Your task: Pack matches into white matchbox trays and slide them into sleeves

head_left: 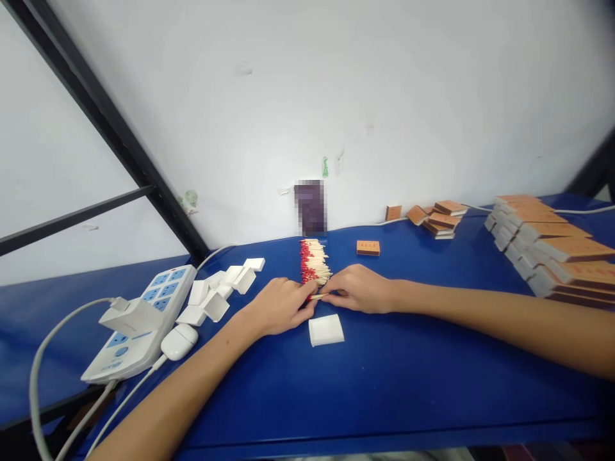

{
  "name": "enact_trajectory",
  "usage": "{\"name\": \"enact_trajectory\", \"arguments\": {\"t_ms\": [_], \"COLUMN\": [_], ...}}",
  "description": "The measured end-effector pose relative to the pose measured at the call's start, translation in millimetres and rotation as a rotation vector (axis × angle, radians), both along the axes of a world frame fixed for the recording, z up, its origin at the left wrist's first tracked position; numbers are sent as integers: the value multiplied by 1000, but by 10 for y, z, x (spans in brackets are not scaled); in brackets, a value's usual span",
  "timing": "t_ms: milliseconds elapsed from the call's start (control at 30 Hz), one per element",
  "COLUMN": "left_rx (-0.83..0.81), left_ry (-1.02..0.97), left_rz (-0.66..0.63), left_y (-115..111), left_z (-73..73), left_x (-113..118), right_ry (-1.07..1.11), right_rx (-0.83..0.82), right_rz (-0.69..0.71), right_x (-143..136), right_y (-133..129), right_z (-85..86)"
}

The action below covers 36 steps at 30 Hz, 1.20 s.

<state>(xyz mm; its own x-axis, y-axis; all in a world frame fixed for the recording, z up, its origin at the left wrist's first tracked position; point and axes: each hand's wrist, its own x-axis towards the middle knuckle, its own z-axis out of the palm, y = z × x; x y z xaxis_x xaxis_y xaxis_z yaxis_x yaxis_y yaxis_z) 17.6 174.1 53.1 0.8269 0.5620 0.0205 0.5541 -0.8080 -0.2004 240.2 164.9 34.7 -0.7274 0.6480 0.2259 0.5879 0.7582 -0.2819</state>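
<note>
Between my two hands lie a few matches (317, 296), red heads to the left. My left hand (283, 304) pinches them at the head end, while the fingers of my right hand (358, 289) close on the pale stick ends. Just beyond my fingertips is a long pile of red-headed matches (314, 259), all lined up the same way. A white matchbox tray (327, 330) lies on the blue table (384, 384) just in front of my hands. Past my right hand sits an orange matchbox (368, 248).
Several white trays (216, 294) lie loosely at the left, beside a power strip (144, 320) and a white earphone case (179, 342) on a cable. Orange matchboxes are heaped (439, 219) by the wall and stacked (552, 243) at far right. A pixelated dark object (311, 208) stands against the wall.
</note>
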Motion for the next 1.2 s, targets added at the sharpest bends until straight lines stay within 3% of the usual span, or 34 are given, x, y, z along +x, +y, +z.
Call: {"name": "enact_trajectory", "arguments": {"t_ms": [367,500,800,967,1200], "left_rx": [131,132,112,136,91], "left_ry": [138,194,188,151,131], "left_rz": [-87,-72,-66,-55,14], "left_y": [-9,-20,-8,-8,-25], "left_z": [36,-5,-18,-35,-6], "left_x": [40,76,111,108,128], "right_ry": [-257,-360,-443,-459,-383], "right_rx": [243,308,394,384,247], "right_rz": [-57,-123,-112,-114,-155], "right_x": [-62,-80,-69,-70,-94], "right_y": [-67,-89,-96,-120,-112], "right_z": [57,41,4,18,42]}}
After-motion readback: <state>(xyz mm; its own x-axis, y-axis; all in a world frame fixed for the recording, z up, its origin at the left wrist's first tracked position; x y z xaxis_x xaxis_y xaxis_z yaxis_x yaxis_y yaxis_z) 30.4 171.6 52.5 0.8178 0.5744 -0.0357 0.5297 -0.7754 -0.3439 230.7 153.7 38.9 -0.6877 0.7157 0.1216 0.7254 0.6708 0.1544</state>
